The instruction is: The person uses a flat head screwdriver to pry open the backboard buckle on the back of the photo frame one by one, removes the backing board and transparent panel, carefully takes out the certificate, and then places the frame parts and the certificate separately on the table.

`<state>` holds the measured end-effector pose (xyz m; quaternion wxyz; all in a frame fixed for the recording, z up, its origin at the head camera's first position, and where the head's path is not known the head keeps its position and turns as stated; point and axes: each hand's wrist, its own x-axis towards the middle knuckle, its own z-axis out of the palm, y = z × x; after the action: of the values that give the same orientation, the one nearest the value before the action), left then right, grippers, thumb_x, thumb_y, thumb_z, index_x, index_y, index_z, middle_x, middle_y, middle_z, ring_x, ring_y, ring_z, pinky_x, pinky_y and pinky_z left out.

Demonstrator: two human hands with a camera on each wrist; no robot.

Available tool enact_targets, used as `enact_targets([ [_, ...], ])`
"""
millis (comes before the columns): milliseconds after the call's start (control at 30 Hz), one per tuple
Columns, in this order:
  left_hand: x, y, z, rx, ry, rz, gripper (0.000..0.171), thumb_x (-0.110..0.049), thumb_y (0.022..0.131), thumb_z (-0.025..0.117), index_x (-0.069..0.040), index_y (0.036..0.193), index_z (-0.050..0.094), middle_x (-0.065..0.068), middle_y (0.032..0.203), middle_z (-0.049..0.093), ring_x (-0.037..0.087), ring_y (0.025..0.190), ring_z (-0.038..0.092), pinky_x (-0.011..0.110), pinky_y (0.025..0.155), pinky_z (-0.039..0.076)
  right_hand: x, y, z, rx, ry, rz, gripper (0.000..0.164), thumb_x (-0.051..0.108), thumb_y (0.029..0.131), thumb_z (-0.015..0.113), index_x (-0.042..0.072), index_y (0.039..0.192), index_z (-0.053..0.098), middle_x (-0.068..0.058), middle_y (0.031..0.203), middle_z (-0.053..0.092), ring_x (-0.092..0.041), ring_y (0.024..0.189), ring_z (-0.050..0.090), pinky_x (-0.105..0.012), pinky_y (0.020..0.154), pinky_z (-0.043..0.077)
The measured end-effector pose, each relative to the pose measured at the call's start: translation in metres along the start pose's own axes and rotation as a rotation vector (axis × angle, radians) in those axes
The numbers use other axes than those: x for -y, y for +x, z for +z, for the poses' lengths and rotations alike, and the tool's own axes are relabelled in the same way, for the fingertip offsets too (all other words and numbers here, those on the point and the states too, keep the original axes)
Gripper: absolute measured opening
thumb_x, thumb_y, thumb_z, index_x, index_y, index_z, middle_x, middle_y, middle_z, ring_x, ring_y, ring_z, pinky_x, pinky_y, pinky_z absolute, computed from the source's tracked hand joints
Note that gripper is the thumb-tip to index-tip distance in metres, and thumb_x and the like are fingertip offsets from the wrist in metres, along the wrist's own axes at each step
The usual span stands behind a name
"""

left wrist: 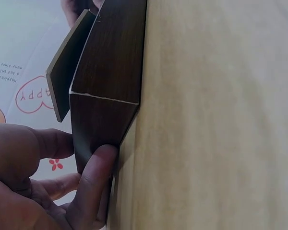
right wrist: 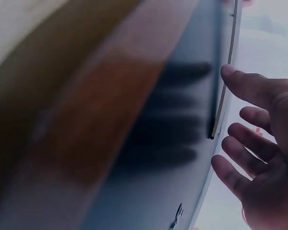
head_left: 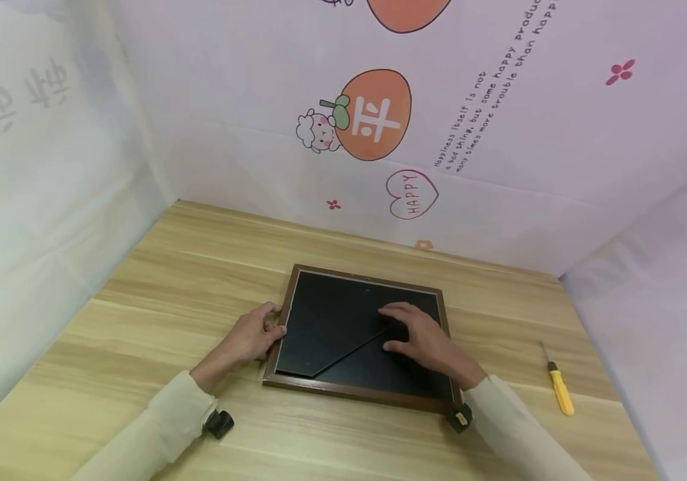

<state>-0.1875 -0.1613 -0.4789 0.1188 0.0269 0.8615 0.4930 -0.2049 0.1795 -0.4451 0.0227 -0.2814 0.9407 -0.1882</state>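
While a pale wood-grain table bears a brown rectangular wooden frame, its long axis left to right, a black angular panel lies inside, partly raised. The left hand pinches the frame's left side; the right hand, nearer the panel's slanted edge, hovers, fingers spread, grasping nothing.

From above, the head camera looks down and forward over the table. Close to the frame all three views share, the left wrist camera looks along its side; the right wrist camera, partly blurred, seems to look across.
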Motion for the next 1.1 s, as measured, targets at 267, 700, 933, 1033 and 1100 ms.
enact_targets([
  [267,-0.001,0.0,0.001,0.002,0.025,0.002,0.046,-0.011,0.096,0.06,-0.003,0.139,0.047,0.006,0.075,0.06,0.013,0.049,0.054,0.024,0.046,0.047,0.0,0.012,0.003,0.081,-0.01,-0.036,0.061,0.02,0.089,0.074,0.007,0.143,0.049,-0.014,0.148,0.046,-0.034,0.137,0.043,-0.053,0.108,0.042],
  [700,-0.001,-0.003,-0.002,0.01,0.029,-0.009,0.045,-0.01,0.097,0.059,-0.003,0.139,0.046,0.007,0.076,0.061,0.014,0.052,0.056,0.025,0.047,0.05,-0.007,0.029,0.0,0.178,-0.072,-0.096,0.051,0.017,0.094,0.067,0.007,0.141,0.051,-0.015,0.142,0.048,-0.032,0.132,0.046,-0.05,0.106,0.044],
  [933,0.001,-0.002,-0.003,0.048,-0.017,-0.026,0.046,-0.01,0.098,0.059,-0.003,0.141,0.044,0.009,0.081,0.061,0.016,0.063,0.061,0.029,0.052,0.055,-0.011,0.031,-0.004,0.203,-0.053,-0.106,0.046,0.02,0.095,0.066,0.01,0.138,0.054,-0.012,0.14,0.049,-0.029,0.13,0.048,-0.048,0.105,0.045],
  [1033,0.002,-0.002,-0.003,0.051,-0.035,-0.034,0.046,-0.011,0.098,0.059,-0.004,0.141,0.044,0.009,0.083,0.062,0.018,0.065,0.06,0.029,0.053,0.056,-0.011,0.032,-0.006,0.206,-0.05,-0.122,0.046,0.021,0.095,0.066,0.01,0.138,0.054,-0.011,0.139,0.05,-0.028,0.129,0.049,-0.048,0.105,0.045],
  [1100,0.003,-0.002,-0.003,0.054,-0.038,-0.029,0.047,-0.011,0.098,0.059,-0.003,0.141,0.043,0.01,0.084,0.062,0.018,0.066,0.06,0.029,0.053,0.056,-0.011,0.033,-0.006,0.206,-0.043,-0.129,0.045,0.021,0.095,0.066,0.01,0.138,0.054,-0.011,0.139,0.05,-0.029,0.129,0.049,-0.048,0.105,0.045],
])
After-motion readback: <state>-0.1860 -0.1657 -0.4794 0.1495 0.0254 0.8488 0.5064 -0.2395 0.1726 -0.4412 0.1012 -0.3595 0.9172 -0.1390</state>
